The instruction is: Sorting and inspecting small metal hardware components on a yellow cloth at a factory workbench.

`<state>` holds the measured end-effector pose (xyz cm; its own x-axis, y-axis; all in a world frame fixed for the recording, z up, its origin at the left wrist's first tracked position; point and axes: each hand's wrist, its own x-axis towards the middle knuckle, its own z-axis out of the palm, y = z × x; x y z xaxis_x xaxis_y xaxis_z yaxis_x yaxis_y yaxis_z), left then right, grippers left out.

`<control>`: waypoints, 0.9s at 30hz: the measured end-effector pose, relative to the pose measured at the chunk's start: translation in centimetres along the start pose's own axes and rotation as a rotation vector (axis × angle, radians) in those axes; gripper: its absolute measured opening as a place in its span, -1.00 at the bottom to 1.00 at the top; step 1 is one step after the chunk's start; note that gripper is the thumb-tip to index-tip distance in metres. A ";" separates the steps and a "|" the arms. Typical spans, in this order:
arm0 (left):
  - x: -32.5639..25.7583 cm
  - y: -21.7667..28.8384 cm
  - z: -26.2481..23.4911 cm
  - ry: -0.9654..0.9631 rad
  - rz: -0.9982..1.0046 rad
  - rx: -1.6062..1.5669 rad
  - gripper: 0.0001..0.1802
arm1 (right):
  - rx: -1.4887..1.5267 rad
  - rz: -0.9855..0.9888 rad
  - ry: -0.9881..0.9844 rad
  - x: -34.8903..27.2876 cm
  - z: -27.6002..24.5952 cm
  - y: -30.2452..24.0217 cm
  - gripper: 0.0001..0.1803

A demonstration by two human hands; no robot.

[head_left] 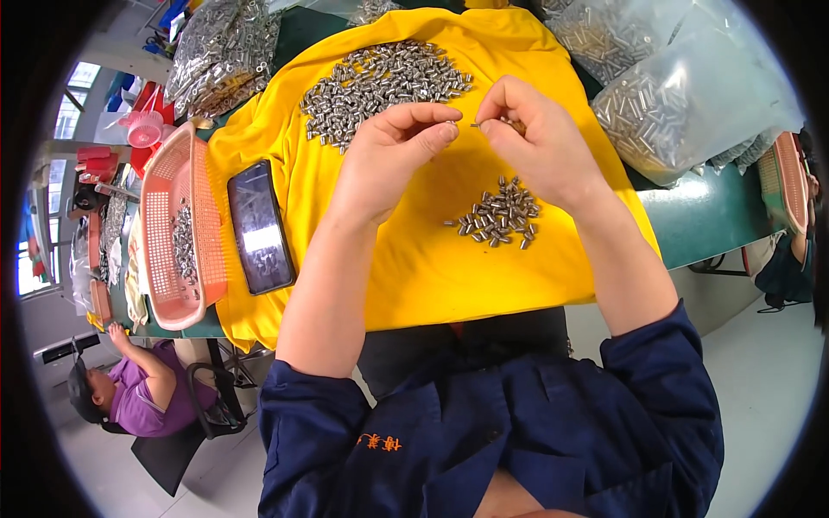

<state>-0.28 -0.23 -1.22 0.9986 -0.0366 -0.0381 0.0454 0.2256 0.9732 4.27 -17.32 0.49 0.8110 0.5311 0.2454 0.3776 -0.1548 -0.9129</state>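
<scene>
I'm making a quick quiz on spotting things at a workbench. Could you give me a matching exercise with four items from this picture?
Column one
1. Phone
2. Basket
3. Larger pile of metal parts
4. Smaller pile of metal parts

Column two
A. On the yellow cloth, nearer the person's body than both hands
B. Pink, with meshed walls
C. On the cloth, partly beyond the left hand
D. Dark and flat, with light reflected on it

Pairs: 1-D, 2-B, 3-C, 4-A
</scene>
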 end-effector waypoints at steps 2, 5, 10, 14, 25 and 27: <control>-0.1 0.1 0.3 -0.012 -0.045 -0.124 -0.82 | 0.048 0.014 0.003 0.0 0.0 0.0 -0.92; -0.2 0.1 0.5 -0.037 -0.088 -0.275 -0.83 | 0.110 0.031 -0.010 0.0 0.0 -0.2 -0.93; -0.2 -0.1 0.8 -0.048 -0.076 -0.274 -0.84 | 0.137 0.039 -0.037 0.0 -0.1 -0.2 -0.94; -0.1 -0.4 0.7 -0.052 -0.037 -0.233 -0.85 | 0.096 -0.003 -0.036 -0.1 -0.1 -0.5 -0.93; -0.1 0.2 1.4 0.034 0.047 0.139 -0.87 | -0.240 -0.095 0.017 -0.3 0.5 -0.3 -0.90; 0.0 -0.1 1.2 0.029 0.067 0.076 -0.88 | -0.225 -0.114 0.015 -0.2 0.5 -0.3 -0.89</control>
<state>-0.36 -1.39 -1.03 0.9997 0.0044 0.0225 -0.0229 0.1525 0.9880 3.76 -16.99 0.50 0.7630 0.5441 0.3492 0.5561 -0.2769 -0.7836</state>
